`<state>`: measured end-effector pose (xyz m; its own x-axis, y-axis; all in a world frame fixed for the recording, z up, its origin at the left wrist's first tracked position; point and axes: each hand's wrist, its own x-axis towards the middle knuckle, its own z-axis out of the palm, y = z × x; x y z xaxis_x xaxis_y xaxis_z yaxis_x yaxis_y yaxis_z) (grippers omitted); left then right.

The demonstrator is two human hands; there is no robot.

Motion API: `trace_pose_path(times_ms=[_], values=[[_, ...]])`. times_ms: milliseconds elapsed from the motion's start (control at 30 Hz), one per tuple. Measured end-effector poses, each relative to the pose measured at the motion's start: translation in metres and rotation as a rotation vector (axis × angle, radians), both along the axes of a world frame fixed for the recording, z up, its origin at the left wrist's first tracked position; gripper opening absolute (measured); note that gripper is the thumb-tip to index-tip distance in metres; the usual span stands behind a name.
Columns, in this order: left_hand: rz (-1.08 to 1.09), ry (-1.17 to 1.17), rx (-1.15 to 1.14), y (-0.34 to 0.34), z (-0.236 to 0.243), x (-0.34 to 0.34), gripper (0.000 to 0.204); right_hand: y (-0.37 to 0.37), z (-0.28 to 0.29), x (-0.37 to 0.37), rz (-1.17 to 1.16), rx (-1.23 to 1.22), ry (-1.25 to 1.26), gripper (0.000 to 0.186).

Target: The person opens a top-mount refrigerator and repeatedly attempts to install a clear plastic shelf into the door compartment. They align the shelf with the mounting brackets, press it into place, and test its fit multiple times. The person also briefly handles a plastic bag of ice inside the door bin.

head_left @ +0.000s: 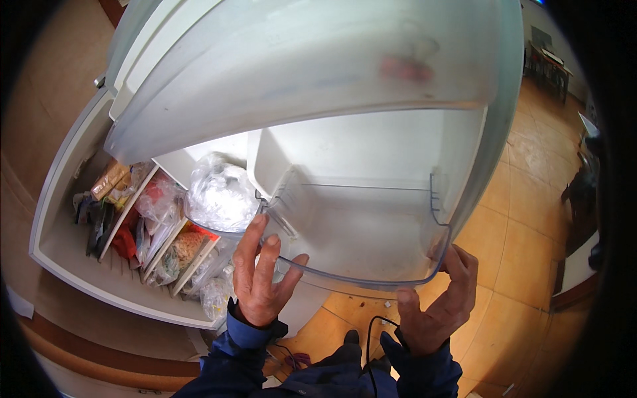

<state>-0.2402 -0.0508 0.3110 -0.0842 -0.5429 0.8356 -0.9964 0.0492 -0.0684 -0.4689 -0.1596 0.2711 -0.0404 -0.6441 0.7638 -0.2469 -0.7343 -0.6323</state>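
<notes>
A clear plastic door bin (pixel 371 265) sits low on the inner side of a white refrigerator door (pixel 345 152). My left hand (pixel 262 275) is open with spread fingers against the bin's left corner. Under the bin's right front corner, my right hand (pixel 438 305) is cupped, fingers up beside the rim. The bin looks empty. Above it a large frosted plastic cover (pixel 298 73) juts out toward me.
To the left, the open refrigerator compartment (pixel 73 259) holds shelves packed with bagged food (pixel 159 232) and a big white plastic bag (pixel 219 196). Orange floor tiles (pixel 524 225) spread to the right. A black cord (pixel 371 338) hangs by my dark blue sleeves.
</notes>
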Motion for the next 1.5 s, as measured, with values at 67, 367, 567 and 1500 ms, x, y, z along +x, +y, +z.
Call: trace_pose_path(times_ms=[67, 367, 567, 1500], values=[[0.001, -0.006, 0.010, 0.000, 0.001, 0.001, 0.083, 0.000, 0.001, 0.001, -0.001, 0.009, -0.007, 0.072], [-0.018, 0.102, 0.008, -0.003, -0.002, 0.002, 0.083, -0.005, 0.006, 0.000, 0.026, 0.001, -0.029, 0.068], [-0.014, 0.043, -0.007, -0.006, -0.003, 0.004, 0.085, -0.011, 0.006, 0.001, 0.113, 0.008, -0.067, 0.069], [-0.062, 0.007, 0.003, -0.011, 0.003, 0.008, 0.084, -0.019, 0.010, -0.001, 0.131, 0.023, -0.058, 0.062]])
